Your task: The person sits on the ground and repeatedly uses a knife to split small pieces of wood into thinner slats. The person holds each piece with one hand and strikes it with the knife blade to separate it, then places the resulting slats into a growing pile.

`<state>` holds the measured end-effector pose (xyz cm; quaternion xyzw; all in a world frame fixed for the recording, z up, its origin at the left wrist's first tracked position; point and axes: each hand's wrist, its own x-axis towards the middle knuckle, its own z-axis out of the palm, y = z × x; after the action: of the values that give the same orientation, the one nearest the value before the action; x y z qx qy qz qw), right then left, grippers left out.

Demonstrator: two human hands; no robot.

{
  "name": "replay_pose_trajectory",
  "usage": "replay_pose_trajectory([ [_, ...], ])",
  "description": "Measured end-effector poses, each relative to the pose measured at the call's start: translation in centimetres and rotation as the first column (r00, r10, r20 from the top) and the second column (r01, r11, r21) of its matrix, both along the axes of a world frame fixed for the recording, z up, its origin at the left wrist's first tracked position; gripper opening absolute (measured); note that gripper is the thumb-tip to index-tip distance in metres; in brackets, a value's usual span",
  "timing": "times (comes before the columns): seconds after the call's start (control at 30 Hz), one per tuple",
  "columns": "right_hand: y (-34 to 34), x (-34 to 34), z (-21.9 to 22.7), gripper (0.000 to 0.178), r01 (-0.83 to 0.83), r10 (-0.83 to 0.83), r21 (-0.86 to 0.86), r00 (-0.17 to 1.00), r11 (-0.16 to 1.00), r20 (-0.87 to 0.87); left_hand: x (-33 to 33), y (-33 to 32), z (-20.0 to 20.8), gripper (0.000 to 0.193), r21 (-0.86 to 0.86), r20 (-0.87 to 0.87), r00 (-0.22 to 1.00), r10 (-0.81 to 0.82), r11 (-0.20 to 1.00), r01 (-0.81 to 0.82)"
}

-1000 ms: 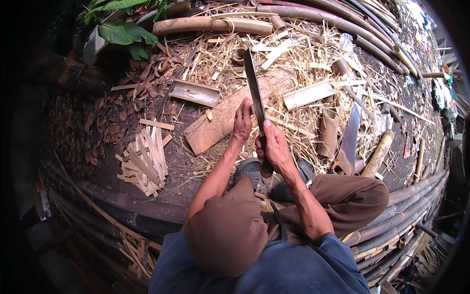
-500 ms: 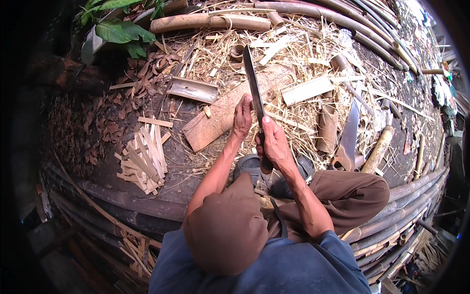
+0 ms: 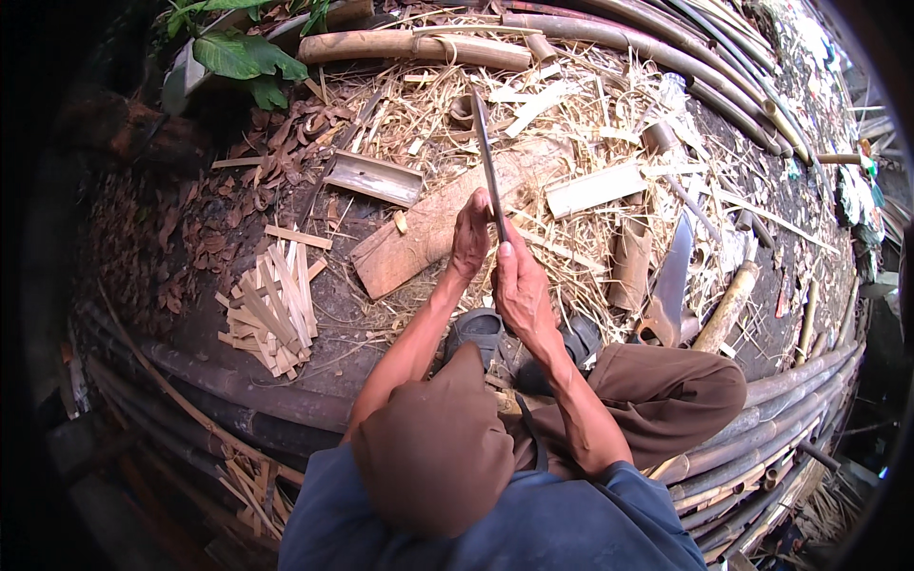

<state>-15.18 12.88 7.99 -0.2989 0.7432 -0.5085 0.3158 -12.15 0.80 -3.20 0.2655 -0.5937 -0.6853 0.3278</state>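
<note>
My right hand [image 3: 522, 290] is closed round the handle of a machete, its fingers hiding most of the grip. The long dark blade [image 3: 487, 157] points away from me, its edge turned so that it looks narrow. My left hand [image 3: 469, 238] is beside the lower blade, fingers stretched out and the thumb side at or against the metal; the exact contact cannot be made out. Beneath the blade a flat wooden board [image 3: 405, 249] lies slantwise on the ground.
Thin bamboo strips [image 3: 276, 300] lie piled at left. Split bamboo pieces [image 3: 376, 178] [image 3: 598, 188] flank the board among shavings. A handsaw [image 3: 676, 271] and a bamboo pole [image 3: 728, 306] lie at right. Long bamboo poles [image 3: 638, 43] run along the back.
The machete has rolled in my right hand, so its blade looks narrower. My right hand has turned, showing more of its back. The left hand stays beside the blade.
</note>
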Motion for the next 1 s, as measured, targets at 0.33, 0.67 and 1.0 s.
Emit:
replay_pose_trajectory([
  [0.33, -1.0, -0.3, -1.4, 0.042, 0.044, -0.070, -0.122, 0.975, 0.992, -0.213, -0.5, 0.5, 0.4, 0.048, -0.144, -0.005, 0.998, 0.069, 0.987, -0.069],
  [0.67, -0.8, -1.0, 1.2, 0.041, -0.021, 0.016, 0.107, 0.999, 0.994, 0.045, -1.1, -0.4, 1.1, 0.049, -0.001, -0.142, 0.989, 0.025, 1.000, -0.026],
  [1.0, -1.1, -1.9, -0.4, 0.043, 0.000, -0.001, 0.024, 0.998, 1.000, 0.056, 0.3, -0.2, -0.3, 0.052, -0.162, 0.137, 0.931, 0.337, 0.935, -0.315],
])
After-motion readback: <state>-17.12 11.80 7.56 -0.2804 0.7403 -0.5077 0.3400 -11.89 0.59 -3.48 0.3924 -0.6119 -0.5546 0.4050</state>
